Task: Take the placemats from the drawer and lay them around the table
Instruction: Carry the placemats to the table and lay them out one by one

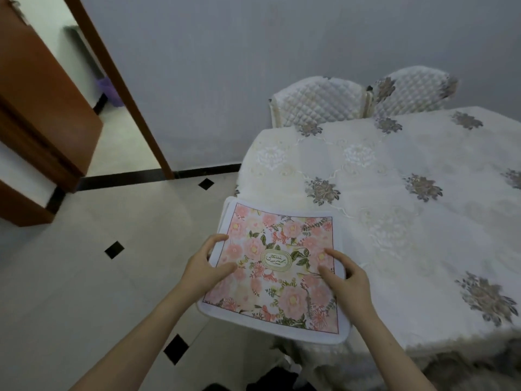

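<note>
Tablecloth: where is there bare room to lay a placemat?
The tablecloth is bare from the two quilted chairs to its near edge. Only the near-left corner is taken, by the placemat stack under the left hand and right hand.

Matt printed-cloth placemats (282, 266), embroidered fabric tablecloth (394, 193), quilted chair covers (318, 100), glossy tiled floor (84, 277).

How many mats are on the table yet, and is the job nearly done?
None yet. The placemats are out of the drawer, a flowery stack held by the left hand and right hand at the table corner. The cloth shows no mat laid, so all the laying is left.
</note>
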